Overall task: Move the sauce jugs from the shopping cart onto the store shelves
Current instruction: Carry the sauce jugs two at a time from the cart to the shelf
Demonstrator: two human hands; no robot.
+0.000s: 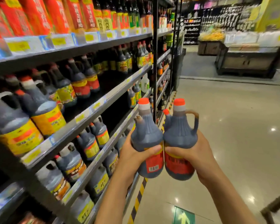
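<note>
Two jugs in hand, one per hand, held upright over the floor (233,126) just beside the shelves (94,109); neither is on a shelf yet.

Left hand (132,155): fingers curled round the belly of the left jug (146,138), thumb across the top of its red label; grip is low on the body, not on the handle, probably because the handle faces away.

Right hand (196,153): same wrap round the right jug (180,136), thumb across the label; its handle stands free on the outer side, unused.

The two jugs touch along their sides; holding them pressed together likely steadies both and keeps the load close in front; orange caps on, dark sauce to the neck, so heavy and liable to slip if the grip loosens.

Shelves hold rows of similar dark jugs; red-labelled jugs (86,84) on the middle tier look like a match, with a dark gap (113,84) to their right; judged the likely spot.

Cart: a dark bar (275,206) at the lower right may be its edge; cannot tell.

Step judged: carrying, placing to follow.
</note>
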